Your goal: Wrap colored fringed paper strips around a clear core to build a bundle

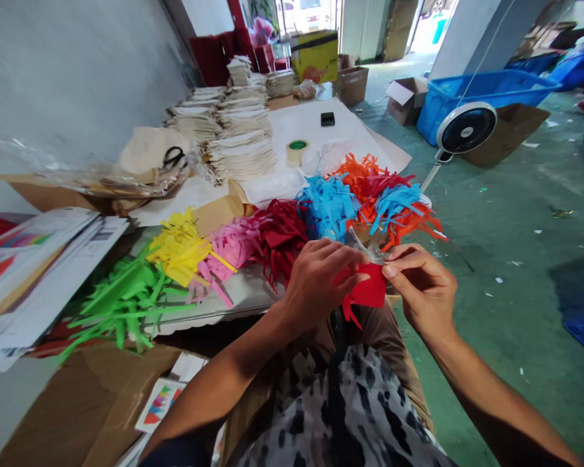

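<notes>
Above my lap, my left hand (pixel 321 279) is closed on a red paper tassel (pixel 370 290), its fringe strips dangling below. At the tassel's upper right corner, the thumb and fingertips of my right hand (pixel 421 282) pinch a small clear plastic bag (pixel 370 248). The bag lies against the top of the red paper; whether the paper is partly inside it I cannot tell. Just beyond my hands are heaps of fringed paper: dark red (pixel 285 230), blue (pixel 327 206), pink (pixel 236 241), yellow (pixel 178 245), green (pixel 121 295) and orange (pixel 360 178).
Stacks of cream-coloured pieces (pixel 243 139) line the table's left side, near scissors (pixel 174 156) and a tape roll (pixel 297 148). A white fan (pixel 467 130) stands right of the table. Behind it are a blue tub (pixel 491 87) and cardboard boxes (pixel 406 100).
</notes>
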A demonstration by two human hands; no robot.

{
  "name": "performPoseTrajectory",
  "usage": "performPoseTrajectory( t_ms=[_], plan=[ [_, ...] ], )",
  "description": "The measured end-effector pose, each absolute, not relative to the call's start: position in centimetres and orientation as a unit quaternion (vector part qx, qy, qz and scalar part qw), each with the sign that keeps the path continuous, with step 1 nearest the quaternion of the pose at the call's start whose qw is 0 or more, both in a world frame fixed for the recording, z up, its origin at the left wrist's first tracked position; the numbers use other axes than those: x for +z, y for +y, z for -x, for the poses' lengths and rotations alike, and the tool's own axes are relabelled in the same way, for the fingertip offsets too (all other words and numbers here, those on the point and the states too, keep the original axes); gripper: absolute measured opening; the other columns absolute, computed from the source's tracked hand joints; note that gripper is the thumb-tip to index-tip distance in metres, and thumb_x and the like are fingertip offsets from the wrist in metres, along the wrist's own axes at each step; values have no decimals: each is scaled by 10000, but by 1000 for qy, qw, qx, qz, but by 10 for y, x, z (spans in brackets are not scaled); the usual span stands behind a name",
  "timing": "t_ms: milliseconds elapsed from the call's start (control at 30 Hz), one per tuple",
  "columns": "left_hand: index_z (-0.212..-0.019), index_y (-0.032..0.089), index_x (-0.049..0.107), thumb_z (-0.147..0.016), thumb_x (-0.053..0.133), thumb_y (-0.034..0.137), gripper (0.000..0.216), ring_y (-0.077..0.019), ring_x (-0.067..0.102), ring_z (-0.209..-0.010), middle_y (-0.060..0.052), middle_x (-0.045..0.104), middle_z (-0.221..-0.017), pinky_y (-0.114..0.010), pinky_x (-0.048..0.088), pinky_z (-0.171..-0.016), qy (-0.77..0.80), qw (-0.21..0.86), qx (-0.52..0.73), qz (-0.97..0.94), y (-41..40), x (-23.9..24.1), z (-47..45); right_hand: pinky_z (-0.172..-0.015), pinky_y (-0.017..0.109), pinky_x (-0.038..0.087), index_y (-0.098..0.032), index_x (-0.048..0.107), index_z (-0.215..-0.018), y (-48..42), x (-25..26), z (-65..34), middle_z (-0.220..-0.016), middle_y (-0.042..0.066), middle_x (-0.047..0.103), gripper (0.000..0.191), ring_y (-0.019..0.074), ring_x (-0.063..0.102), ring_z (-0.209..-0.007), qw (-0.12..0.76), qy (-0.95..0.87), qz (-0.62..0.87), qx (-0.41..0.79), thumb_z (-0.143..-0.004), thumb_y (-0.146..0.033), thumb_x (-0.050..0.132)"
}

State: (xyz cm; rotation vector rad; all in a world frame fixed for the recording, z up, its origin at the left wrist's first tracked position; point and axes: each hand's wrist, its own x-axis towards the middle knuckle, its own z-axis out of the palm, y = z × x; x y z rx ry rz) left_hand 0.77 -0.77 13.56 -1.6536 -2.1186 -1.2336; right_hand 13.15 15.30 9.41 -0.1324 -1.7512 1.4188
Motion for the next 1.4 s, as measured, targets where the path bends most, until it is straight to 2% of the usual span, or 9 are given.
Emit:
performPoseTrajectory(
  t_ms=[200, 367, 533, 800, 1033, 1100, 1200, 1267, 1400],
  plan=[
    [-975, 235, 721, -959, 742, 269, 43, -164, 697, -863, -2, 794, -909, -315, 510, -881, -694, 78, -436, 568, -7, 133, -8, -915, 399, 539, -274, 752, -922, 156, 87, -138, -1006, 40, 673, 45, 220, 649, -1015, 404, -713, 44, 572, -889, -273, 782],
    [-972, 211, 726, -965, 694, 206, 33, -166, 681, -864, -19, 766, -869, -274, 516, -804, -649, -48, -405, 642, -11, 146, 0, -1119, 486, 460, -343, 606, -1411, 167, 96, -146, -1446, 91, 582, 544, 311, 543, -1357, 250, -767, -51, 589, -890, -378, 757],
    [-993, 191, 780, -969, 708, 251, 97, -160, 706, -873, -57, 773, -964, -262, 523, -813, -631, -233, -375, 639, -22, 165, 21, -1040, 452, 472, -264, 683, -971, 183, 104, -145, -1016, 51, 664, 129, 260, 618, -1064, 132, -815, -137, 547, -911, -364, 738],
    [-989, 124, 778, -985, 686, 299, 197, -167, 693, -863, -83, 775, -940, -249, 517, -799, -600, -348, -416, 588, -27, 169, 28, -1035, 403, 466, -290, 567, -1328, 163, 89, -130, -1206, 64, 626, 535, 248, 601, -1167, 21, -641, -113, 759, -876, -498, 764],
    [-987, 109, 774, -957, 734, 388, 283, -153, 655, -829, -72, 744, -899, -238, 500, -761, -617, -370, -464, 516, -35, 164, 33, -940, 340, 457, -226, 642, -863, 161, 86, -124, -998, 42, 629, 190, 206, 584, -1009, 61, -665, -85, 740, -966, -373, 703],
    [-1008, 110, 772, -957, 734, 397, 293, -153, 662, -841, -79, 743, -927, -241, 511, -770, -603, -384, -489, 500, -36, 161, 32, -1045, 368, 455, -263, 660, -990, 158, 87, -123, -1192, 42, 649, 119, 218, 602, -1153, 88, -638, -65, 762, -950, -352, 728],
    [-1037, 112, 772, -965, 727, 379, 280, -176, 694, -916, -104, 757, -1000, -262, 541, -825, -585, -385, -532, 476, -34, 157, 29, -1147, 424, 433, -347, 597, -1343, 148, 90, -122, -1410, 46, 606, 471, 241, 589, -1298, 63, -605, -66, 791, -910, -379, 779],
    [-1032, 116, 780, -966, 727, 352, 251, -189, 704, -956, -113, 763, -1024, -267, 550, -849, -579, -375, -547, 474, -32, 157, 28, -1091, 389, 475, -353, 555, -1435, 142, 91, -121, -1347, 45, 643, 576, 224, 621, -1231, 51, -610, -62, 788, -909, -390, 786],
    [-1076, 131, 789, -979, 714, 359, 258, -128, 661, -798, -74, 745, -954, -195, 507, -703, -602, -361, -550, 453, -37, 156, 31, -715, 237, 463, -242, 704, -1066, 146, 87, -123, -883, -16, 637, 211, 127, 588, -786, 56, -646, 7, 761, -940, -399, 766]
  ],
)
